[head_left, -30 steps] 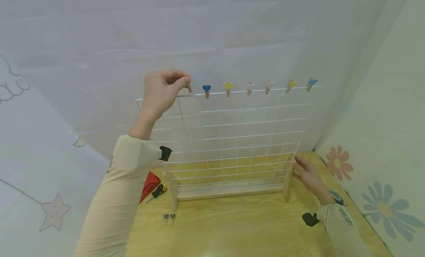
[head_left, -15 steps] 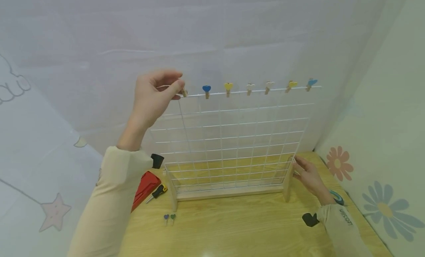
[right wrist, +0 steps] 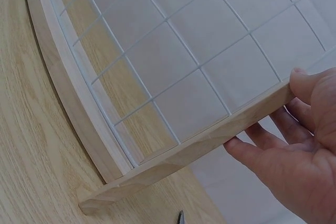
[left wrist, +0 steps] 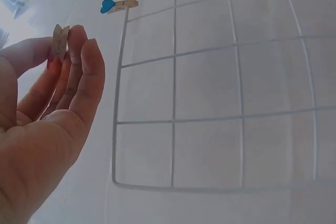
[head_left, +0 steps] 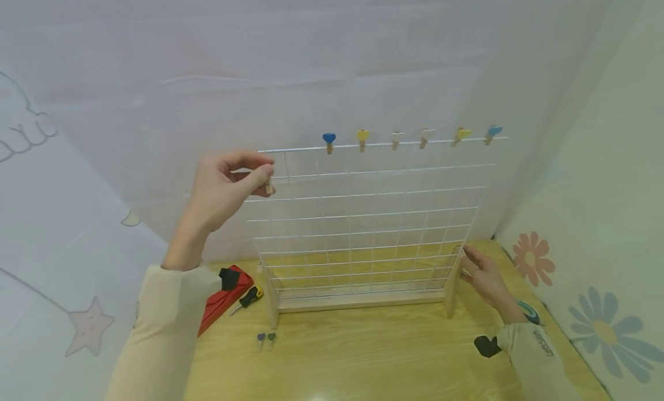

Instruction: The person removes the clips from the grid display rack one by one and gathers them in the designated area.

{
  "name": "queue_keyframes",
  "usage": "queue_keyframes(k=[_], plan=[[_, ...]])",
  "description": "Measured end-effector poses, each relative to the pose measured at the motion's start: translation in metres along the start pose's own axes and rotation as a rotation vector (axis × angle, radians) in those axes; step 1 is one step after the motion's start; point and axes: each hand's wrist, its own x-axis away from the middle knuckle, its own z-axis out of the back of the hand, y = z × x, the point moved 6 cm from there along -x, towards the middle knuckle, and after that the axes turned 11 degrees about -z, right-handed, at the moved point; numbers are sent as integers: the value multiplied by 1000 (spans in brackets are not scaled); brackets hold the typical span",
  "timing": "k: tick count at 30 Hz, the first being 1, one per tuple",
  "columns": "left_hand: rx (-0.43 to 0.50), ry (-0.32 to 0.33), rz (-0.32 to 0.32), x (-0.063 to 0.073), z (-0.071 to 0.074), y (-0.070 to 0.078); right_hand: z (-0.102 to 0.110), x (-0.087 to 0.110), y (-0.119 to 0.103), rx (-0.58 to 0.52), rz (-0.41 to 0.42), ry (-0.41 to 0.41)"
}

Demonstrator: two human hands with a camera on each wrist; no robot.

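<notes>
Near the upper left corner of a white wire grid [head_left: 349, 195], the left hand [head_left: 223, 188] pinches a small wooden clothespin [left wrist: 60, 42] between thumb and fingertips, so its grip is narrow. The clothespin is up in the air, apart from the wires in the left wrist view, and a sliver of red shows just beside it.

Lower down on the other side, the right hand [head_left: 486, 279] holds the upper end of a wooden side post [right wrist: 186, 151], thumb on one edge and a finger on the opposite one. The grid stands between this post and a matching left post [head_left: 270, 300], above a long wooden base bar [head_left: 360, 302].

Along the top wire [head_left: 301, 149] sit six heart clips, spaced apart: from left to right a dark blue clip [head_left: 329, 140], a yellow clip [head_left: 362, 138], two pale clips [head_left: 396, 139], another yellow clip [head_left: 460, 135] and a light blue clip [head_left: 493, 134].

On the table [head_left: 363, 355], near the left post, a purple heart clip [head_left: 261, 337] and a green heart clip [head_left: 272, 337] lie side by side. Also near that post are a screwdriver [head_left: 249, 297] with a black and yellow handle and, just beside it, a red object [head_left: 223, 302], partly hidden by the left sleeve's black strap [head_left: 228, 279]
</notes>
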Motion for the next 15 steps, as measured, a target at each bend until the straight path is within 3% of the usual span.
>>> queue_keyframes(k=[6, 15], plan=[[-86, -100, 77, 37, -1, -29, 2, -1, 1, 3, -2, 14], [-23, -73, 178, 95, -6, -81, 4, -1, 4, 7, -3, 17]])
